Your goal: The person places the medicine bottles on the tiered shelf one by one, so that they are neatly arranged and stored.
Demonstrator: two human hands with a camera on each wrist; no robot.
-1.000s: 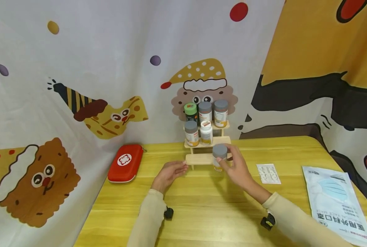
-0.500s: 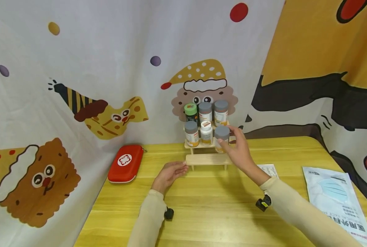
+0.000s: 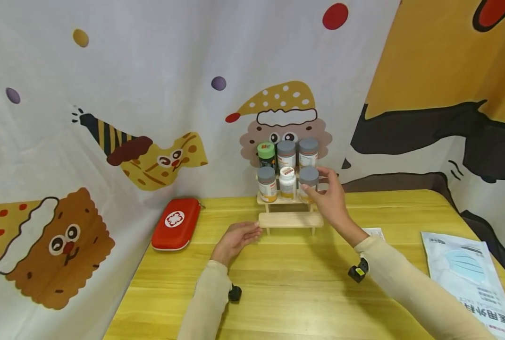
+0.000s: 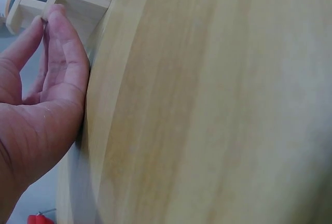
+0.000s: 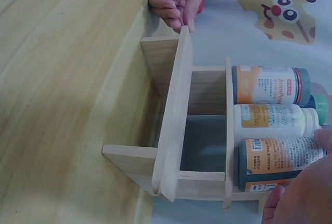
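Note:
A small three-tier wooden rack [image 3: 290,219] stands against the back curtain. My left hand [image 3: 237,240] pinches the left end of its lowest shelf between thumb and fingertips, as the left wrist view also shows. My right hand [image 3: 331,198] grips a grey-lidded supplement bottle [image 5: 280,162] at the right end of the middle shelf. The bottle is upright, its base at or very near the shelf. Beside it are a white bottle [image 3: 287,182] and another grey-lidded bottle [image 3: 267,184]. On the top shelf sit a green-lidded bottle [image 3: 266,153] and two grey-lidded bottles [image 3: 286,153].
A red zip case [image 3: 176,224] with a white emblem lies to the left of the rack. At the right are a small printed paper [image 3: 374,232], partly hidden by my right arm, and a face mask packet [image 3: 469,278]. A cartoon-printed curtain [image 3: 172,85] hangs behind the table [image 3: 278,293].
My right hand has carried the grey-lidded supplement bottle up and back from in front of the lowest shelf to the middle shelf's right end. My left hand has stayed on the rack.

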